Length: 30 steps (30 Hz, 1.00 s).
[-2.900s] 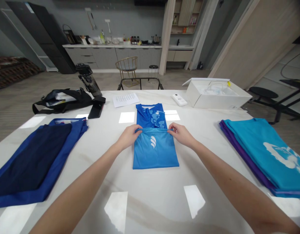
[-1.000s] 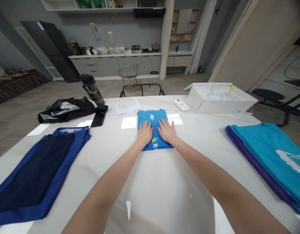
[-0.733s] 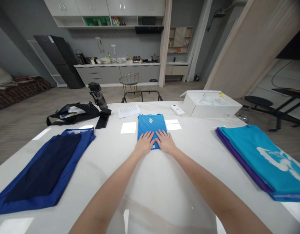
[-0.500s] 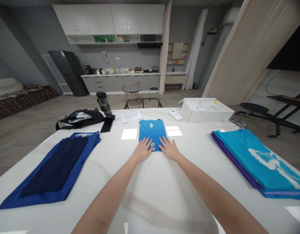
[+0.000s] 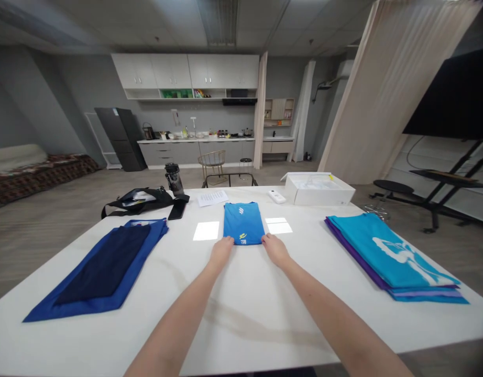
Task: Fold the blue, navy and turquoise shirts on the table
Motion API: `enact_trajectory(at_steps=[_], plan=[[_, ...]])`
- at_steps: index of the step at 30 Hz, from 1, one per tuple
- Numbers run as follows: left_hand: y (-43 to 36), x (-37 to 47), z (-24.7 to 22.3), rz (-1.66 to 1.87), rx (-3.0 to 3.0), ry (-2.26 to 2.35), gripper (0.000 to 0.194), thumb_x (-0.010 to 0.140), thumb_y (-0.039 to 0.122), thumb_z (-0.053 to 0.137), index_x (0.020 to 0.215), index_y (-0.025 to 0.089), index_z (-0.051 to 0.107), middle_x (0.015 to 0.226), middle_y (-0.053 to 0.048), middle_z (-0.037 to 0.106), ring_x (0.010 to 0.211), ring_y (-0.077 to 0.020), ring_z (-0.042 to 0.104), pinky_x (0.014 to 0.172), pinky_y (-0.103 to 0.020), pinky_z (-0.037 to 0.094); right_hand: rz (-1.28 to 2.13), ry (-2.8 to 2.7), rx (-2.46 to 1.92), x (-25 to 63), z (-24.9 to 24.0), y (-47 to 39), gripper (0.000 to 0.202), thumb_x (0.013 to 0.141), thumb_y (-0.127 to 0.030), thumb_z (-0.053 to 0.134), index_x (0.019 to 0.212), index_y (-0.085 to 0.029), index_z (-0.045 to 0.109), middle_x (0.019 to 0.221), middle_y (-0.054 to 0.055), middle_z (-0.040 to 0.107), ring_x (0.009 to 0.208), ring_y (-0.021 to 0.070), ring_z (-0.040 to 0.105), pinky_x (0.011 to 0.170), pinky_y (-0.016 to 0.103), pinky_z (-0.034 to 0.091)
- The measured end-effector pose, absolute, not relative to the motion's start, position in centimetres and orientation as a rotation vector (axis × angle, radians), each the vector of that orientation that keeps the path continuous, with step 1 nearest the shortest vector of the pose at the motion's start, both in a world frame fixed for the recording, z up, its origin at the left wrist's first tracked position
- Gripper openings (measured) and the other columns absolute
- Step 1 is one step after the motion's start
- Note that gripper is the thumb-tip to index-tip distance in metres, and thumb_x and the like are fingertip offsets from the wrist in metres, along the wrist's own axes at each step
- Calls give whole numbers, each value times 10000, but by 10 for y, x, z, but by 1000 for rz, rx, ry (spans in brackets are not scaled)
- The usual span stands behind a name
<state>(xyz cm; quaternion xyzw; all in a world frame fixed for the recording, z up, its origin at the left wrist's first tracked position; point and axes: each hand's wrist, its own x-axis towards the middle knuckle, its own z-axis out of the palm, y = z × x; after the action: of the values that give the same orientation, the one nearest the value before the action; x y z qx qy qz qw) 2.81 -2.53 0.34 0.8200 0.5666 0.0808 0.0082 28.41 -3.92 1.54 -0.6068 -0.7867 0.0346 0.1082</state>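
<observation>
A folded blue T-shirt [image 5: 243, 221] with a white mark at the top and a yellow-and-white print near its lower edge lies flat in the middle of the white table [image 5: 241, 293]. My left hand [image 5: 222, 248] pinches its lower left corner. At the lower right corner, my right hand [image 5: 274, 247] grips the edge the same way. Both thumbs are largely hidden. To the left lies a stack with a dark navy garment [image 5: 108, 259] over a royal blue one [image 5: 41, 309]. A turquoise shirt [image 5: 367, 241] with a white print tops the stack on the right, above purple fabric [image 5: 355, 252].
Along the table's far side are a black bag [image 5: 141, 200], a dark bottle [image 5: 174, 180], a phone [image 5: 177, 209], a printed sheet [image 5: 212, 197], a white handheld device [image 5: 276, 197] and an open white box [image 5: 319, 191]. A gold chair [image 5: 212, 161] stands beyond.
My hands have gone from lying spread on the blue T-shirt to gripping its two near corners. The head view has tilted up, showing the ceiling and the table's near edge.
</observation>
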Motion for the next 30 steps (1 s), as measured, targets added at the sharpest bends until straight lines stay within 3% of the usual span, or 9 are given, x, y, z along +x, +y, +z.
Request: enact_trajectory(at_steps=[10,16,20,25,30], plan=[[-121,6,13,188,2821,1487,337,1006,123,344,1102,213,654,1083,-91,681,1042,-257,630,912,-402,474,230,-2491,-1531,305,26,-118,219,1025,-199,462,1052,-190,679,1093,92,647,1010,217,610,884,308,431],[-152,3,20,299,2750,1292,327,1054,414,382,997,318,690,965,-57,713,947,-262,661,847,-440,502,557,-2481,-1426,316,32,-145,117,946,-248,607,904,-223,713,972,45,665,900,192,623,805,291,444],[-126,8,29,499,2602,1388,304,1042,340,407,1037,275,703,1024,-64,710,997,-239,670,889,-407,526,561,-2301,-1496,308,29,-118,143,965,-314,603,959,-228,718,962,38,662,844,175,619,782,282,452],[-63,14,25,525,2601,1577,303,994,257,485,1230,193,663,1276,-121,642,1148,-256,629,1016,-404,512,371,-2180,-1608,288,25,-56,159,968,-301,604,1055,-215,706,1107,81,657,1035,215,627,904,307,463],[-9,13,13,406,2525,1750,419,1010,318,481,1396,181,569,1479,-150,537,1340,-283,533,1112,-413,456,432,-1948,-1932,275,20,-1,478,980,-423,593,1384,-170,564,1365,165,584,1180,270,620,971,344,478]])
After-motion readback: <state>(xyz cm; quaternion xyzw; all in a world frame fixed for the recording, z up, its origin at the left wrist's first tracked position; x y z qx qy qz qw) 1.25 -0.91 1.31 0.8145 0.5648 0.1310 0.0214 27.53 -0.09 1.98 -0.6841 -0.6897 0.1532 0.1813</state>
